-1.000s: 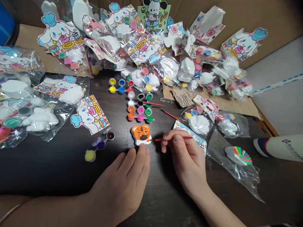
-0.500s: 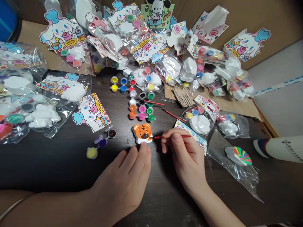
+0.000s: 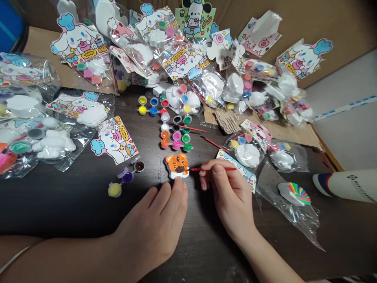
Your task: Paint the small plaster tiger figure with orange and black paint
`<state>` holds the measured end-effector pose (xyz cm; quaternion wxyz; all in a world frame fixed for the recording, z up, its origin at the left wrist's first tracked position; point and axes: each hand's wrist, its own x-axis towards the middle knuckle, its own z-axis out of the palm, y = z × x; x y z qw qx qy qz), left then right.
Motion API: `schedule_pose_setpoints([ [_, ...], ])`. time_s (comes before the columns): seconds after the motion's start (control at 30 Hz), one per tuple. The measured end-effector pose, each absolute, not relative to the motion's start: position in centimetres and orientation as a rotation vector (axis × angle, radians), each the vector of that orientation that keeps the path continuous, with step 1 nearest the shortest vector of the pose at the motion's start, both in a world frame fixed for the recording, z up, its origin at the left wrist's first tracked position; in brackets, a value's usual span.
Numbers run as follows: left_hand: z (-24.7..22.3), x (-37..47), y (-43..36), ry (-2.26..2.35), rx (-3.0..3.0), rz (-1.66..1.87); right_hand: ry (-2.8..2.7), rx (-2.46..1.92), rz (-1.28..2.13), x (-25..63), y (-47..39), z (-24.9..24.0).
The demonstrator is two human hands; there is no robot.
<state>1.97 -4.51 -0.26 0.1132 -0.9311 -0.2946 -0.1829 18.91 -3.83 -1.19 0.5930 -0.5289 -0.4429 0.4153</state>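
A small tiger figurine (image 3: pixel 177 164) lies on the dark table, orange on top with a dark brown muzzle, black markings and white lower edge. My left hand (image 3: pixel 160 220) rests below it, fingers together, the fingertips pressed on its lower edge and steadying it. In a pinch, my right hand (image 3: pixel 231 192) holds a thin red paintbrush (image 3: pixel 196 169). The brush tip points left and meets the figurine's right side; whether it presses on the paint is too small to tell. Above the figurine stand open paint pots (image 3: pixel 176 135) in several colours. Brown, purple and pale yellow pots (image 3: pixel 127 177) lie to the left.
Two more brushes (image 3: pixel 215 144) lie right of the pots. Bagged white figurines with printed cards (image 3: pixel 188 61) are heaped along the back and left. On the right are a rainbow-striped piece (image 3: pixel 299 193) on clear plastic and a white cup (image 3: pixel 347 184) on its side.
The brush in my right hand has shifted slightly left, its tip now at the figurine's right side. My left hand stays in place. The view has shifted a little.
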Motion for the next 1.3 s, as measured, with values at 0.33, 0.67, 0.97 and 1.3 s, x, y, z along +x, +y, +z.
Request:
schedule_pose_setpoints([
  [0.33,-0.12,1.86,-4.46,-0.852,-2.716,-0.508,-1.023,-1.254,0.945,18.80,-3.75,-1.07],
  [0.67,-0.30,1.96,-4.45,-0.838,-2.724,-0.499,-1.059,-1.257,0.946,18.90,-3.92,-1.03],
  [0.97,-0.17,2.06,-4.43,-0.857,-2.722,-0.513,-1.093,-1.269,0.960,18.94,-4.02,-0.98],
  [1.3,-0.18,1.96,-4.52,-0.843,-2.722,-0.493,-1.056,-1.265,0.978,19.21,-3.88,-1.10],
])
